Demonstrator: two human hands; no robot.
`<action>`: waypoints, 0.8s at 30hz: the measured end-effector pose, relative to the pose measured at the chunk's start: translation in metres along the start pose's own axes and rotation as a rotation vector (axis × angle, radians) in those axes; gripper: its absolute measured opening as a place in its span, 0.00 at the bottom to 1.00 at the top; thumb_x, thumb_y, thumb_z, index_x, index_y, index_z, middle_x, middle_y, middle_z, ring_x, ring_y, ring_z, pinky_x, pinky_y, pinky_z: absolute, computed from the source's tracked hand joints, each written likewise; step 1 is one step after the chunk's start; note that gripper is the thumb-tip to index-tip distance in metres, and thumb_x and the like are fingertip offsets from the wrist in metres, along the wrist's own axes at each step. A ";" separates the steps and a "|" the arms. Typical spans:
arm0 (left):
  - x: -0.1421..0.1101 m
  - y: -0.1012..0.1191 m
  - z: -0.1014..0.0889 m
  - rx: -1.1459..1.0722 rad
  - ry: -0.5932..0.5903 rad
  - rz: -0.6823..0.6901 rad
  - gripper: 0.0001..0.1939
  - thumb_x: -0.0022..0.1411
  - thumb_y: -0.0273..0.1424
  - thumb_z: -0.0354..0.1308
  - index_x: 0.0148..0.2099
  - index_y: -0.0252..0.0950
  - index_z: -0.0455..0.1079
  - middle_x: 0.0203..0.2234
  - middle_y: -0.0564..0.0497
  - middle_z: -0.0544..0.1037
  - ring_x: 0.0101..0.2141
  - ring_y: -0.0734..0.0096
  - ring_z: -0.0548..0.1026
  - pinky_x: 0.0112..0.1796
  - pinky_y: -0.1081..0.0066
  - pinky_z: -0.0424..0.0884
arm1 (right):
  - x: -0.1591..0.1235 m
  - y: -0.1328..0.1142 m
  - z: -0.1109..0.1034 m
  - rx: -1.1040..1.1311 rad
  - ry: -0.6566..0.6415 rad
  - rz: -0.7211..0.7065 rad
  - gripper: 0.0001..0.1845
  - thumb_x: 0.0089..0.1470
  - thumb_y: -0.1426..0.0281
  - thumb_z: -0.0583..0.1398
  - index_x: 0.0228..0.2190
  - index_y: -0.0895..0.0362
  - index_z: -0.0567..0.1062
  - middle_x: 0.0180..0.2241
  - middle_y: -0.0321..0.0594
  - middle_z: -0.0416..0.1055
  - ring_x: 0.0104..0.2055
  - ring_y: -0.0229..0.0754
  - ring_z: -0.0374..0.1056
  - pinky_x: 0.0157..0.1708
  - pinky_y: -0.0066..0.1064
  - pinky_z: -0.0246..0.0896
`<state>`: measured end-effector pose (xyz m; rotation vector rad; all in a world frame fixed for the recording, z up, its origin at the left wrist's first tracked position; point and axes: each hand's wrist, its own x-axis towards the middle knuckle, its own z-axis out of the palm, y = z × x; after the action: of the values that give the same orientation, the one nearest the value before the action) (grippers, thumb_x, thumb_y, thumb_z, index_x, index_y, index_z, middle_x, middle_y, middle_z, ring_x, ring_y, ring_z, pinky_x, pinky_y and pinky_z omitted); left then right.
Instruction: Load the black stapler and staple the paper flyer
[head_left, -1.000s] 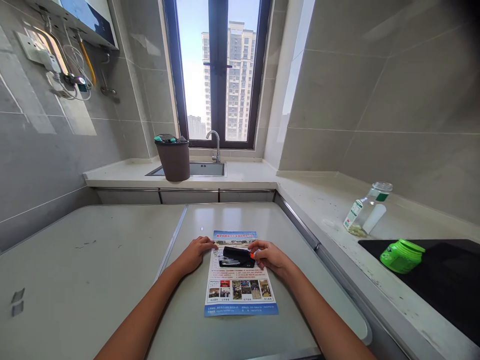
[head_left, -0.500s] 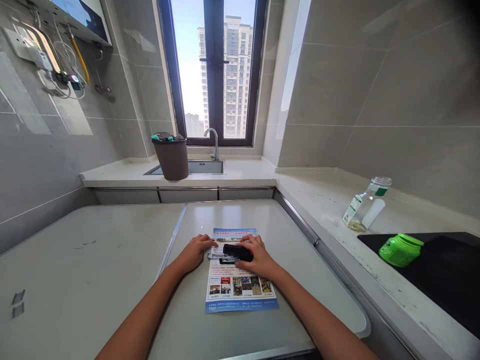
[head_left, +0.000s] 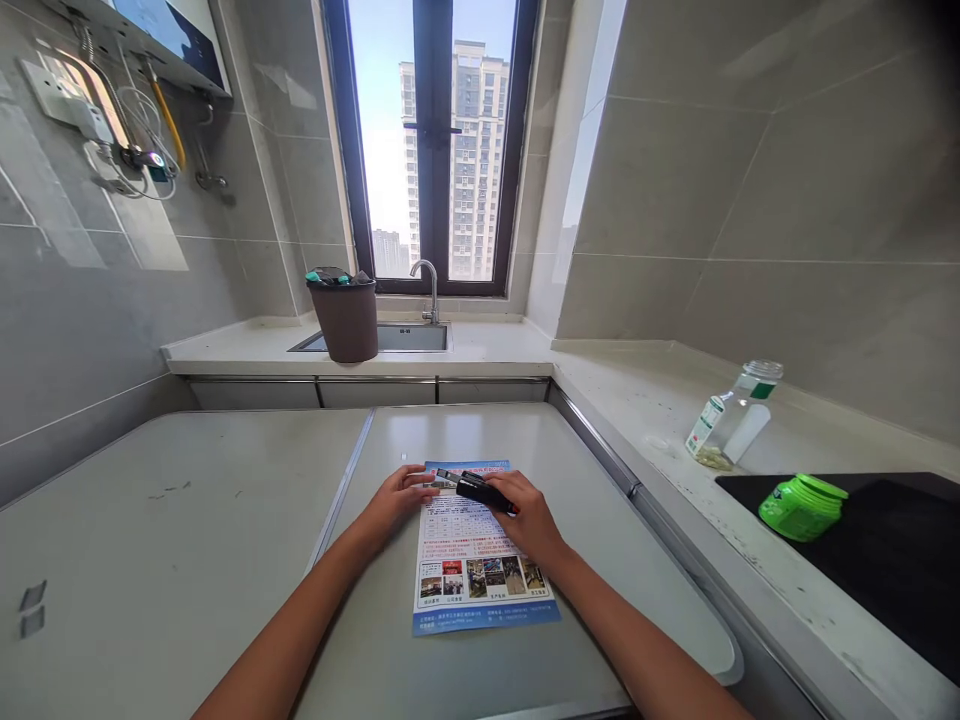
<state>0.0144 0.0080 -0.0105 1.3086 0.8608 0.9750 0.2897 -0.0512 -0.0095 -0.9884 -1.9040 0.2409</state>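
Observation:
A printed flyer (head_left: 480, 570) lies flat on the pale folding table (head_left: 225, 540) in front of me. My right hand (head_left: 529, 515) is closed around a black stapler (head_left: 480, 490), which is lifted and angled toward the flyer's upper left corner. My left hand (head_left: 396, 497) rests on the flyer's left edge near the top, fingers bent and pressing the paper down beside the stapler's nose.
A brown bin (head_left: 346, 315) stands by the sink (head_left: 405, 337) and tap (head_left: 429, 285) under the window. On the right counter are a clear bottle (head_left: 731, 420) lying tilted, a green jar (head_left: 801, 507) and a black cooktop (head_left: 885, 560).
My right hand picked the stapler up from the middle of the flyer and swung it toward the top left corner. My left hand stayed on the paper's left edge.

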 end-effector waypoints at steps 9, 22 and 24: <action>-0.008 0.008 0.002 -0.462 -0.243 -0.296 0.14 0.64 0.21 0.60 0.52 0.24 0.74 0.52 0.32 0.79 0.53 0.58 0.78 0.56 0.68 0.73 | -0.007 -0.008 0.008 -0.347 -0.123 -0.402 0.21 0.66 0.78 0.54 0.56 0.51 0.74 0.56 0.43 0.75 0.56 0.49 0.70 0.54 0.47 0.69; -0.005 0.001 -0.003 -0.488 -0.137 -0.314 0.13 0.65 0.16 0.58 0.51 0.23 0.75 0.50 0.32 0.79 0.53 0.60 0.79 0.59 0.69 0.71 | -0.010 -0.009 0.004 -0.399 -0.037 -0.297 0.28 0.60 0.82 0.54 0.57 0.50 0.74 0.56 0.42 0.75 0.54 0.51 0.69 0.52 0.49 0.64; -0.001 0.000 -0.006 -0.481 -0.032 -0.274 0.12 0.65 0.16 0.58 0.50 0.24 0.75 0.47 0.33 0.80 0.50 0.62 0.80 0.57 0.71 0.73 | -0.008 -0.008 0.003 -0.334 0.041 -0.173 0.29 0.53 0.83 0.56 0.54 0.51 0.76 0.52 0.43 0.77 0.53 0.53 0.69 0.52 0.51 0.62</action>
<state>0.0087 0.0087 -0.0107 0.7719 0.7023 0.8709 0.2850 -0.0613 -0.0122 -1.0270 -2.0173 -0.2035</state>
